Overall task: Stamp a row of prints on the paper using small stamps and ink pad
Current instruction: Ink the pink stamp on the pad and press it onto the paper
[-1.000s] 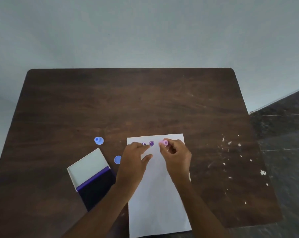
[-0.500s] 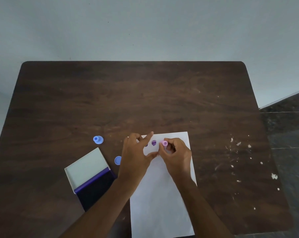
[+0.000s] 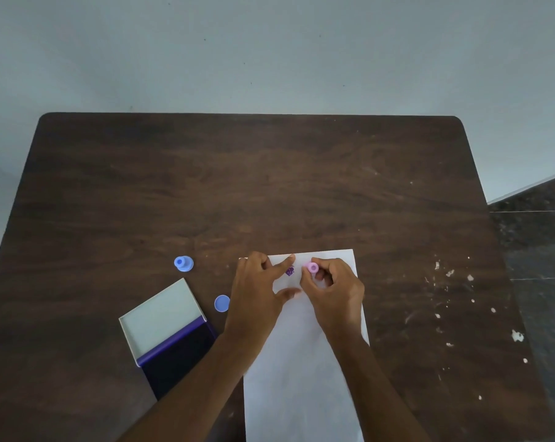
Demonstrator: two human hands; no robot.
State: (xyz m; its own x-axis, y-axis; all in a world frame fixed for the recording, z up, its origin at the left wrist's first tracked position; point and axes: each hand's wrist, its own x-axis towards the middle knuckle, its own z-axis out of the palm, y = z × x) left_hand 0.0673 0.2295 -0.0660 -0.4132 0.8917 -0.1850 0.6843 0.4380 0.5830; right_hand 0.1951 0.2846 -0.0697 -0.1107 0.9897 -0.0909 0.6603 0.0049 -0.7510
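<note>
Near the frame's lower centre, the right hand (image 3: pixel 333 291) pinched a pink stamp (image 3: pixel 311 268) onto the paper (image 3: pixel 301 378) beside 1 purple print (image 3: pixel 289 271), the left hand (image 3: pixel 257 295) splayed steadying; lifting straight up seemed next.

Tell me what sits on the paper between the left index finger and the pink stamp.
One purple print on the paper, seen in the head view, just left of the pink stamp.

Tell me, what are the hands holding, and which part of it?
The right hand pinches the small pink round stamp by its sides, upright on the white paper sheet. The left hand holds nothing; it rests on the paper.
</note>
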